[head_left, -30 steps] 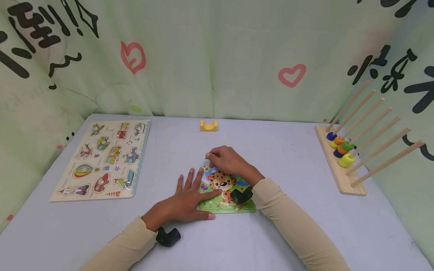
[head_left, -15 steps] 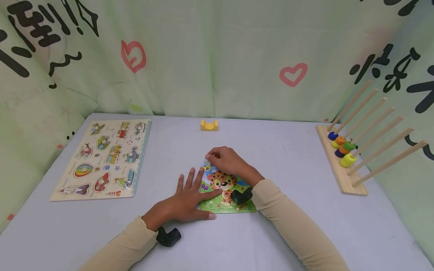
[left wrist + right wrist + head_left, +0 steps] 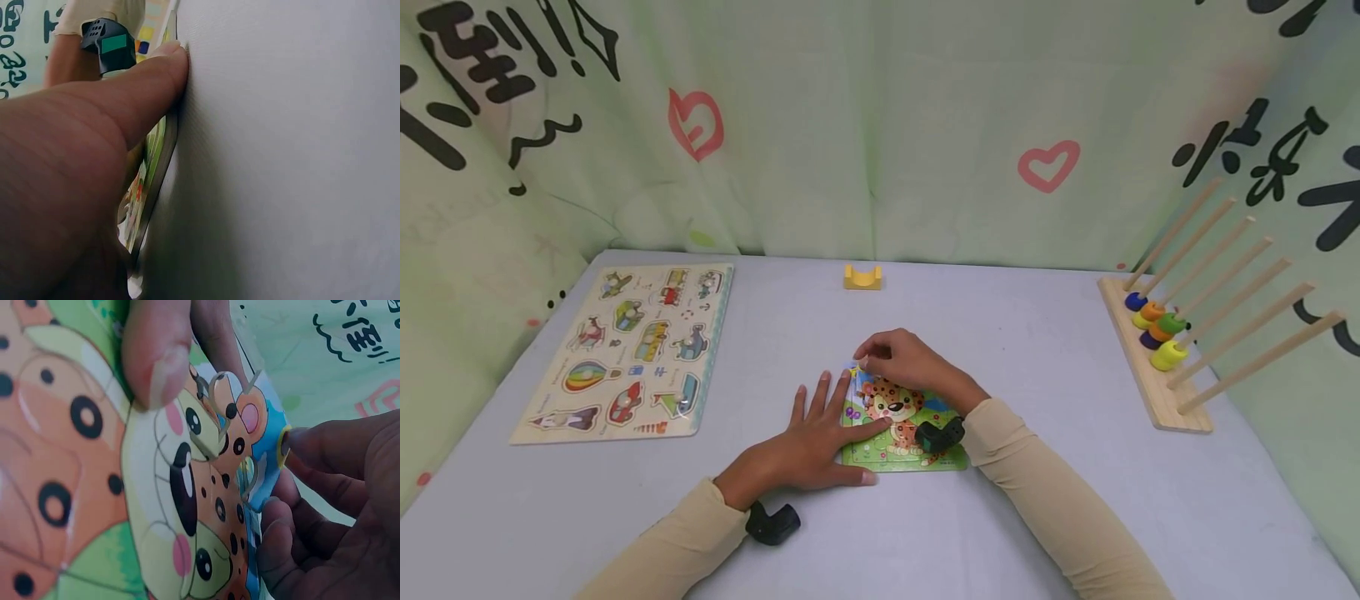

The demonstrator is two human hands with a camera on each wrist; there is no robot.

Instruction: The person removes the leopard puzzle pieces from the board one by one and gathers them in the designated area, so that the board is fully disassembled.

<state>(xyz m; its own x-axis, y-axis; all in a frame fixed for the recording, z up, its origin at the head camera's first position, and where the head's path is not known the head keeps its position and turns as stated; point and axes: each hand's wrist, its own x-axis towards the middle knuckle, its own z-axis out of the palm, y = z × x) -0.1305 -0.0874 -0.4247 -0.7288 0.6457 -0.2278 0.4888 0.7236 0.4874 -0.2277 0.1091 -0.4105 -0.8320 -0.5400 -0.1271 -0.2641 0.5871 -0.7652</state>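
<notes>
A leopard jigsaw puzzle [image 3: 895, 408] lies in its board in front of me. My left hand [image 3: 816, 442] rests flat with spread fingers across its left side, the thumb beyond the near edge. At the far left corner my right hand [image 3: 906, 358] pinches a corner puzzle piece [image 3: 269, 462], blue with part of the leopard's ear. In the right wrist view the right hand [image 3: 337, 494] holds that piece tilted up, its knobbed edge raised from the pieces around it. The left wrist view shows the left thumb [image 3: 150, 81] over the board's edge [image 3: 156, 181].
A wooden picture board [image 3: 625, 350] with vehicles and toys lies at left. A small yellow arch block [image 3: 862, 277] stands near the back edge. To the right is a wooden peg stand [image 3: 1172, 392] with coloured beads. A printed curtain [image 3: 872, 133] surrounds the table.
The right hand has shifted slightly, and the corner piece under its fingers now tilts up from the puzzle. The left hand has stayed in place.
</notes>
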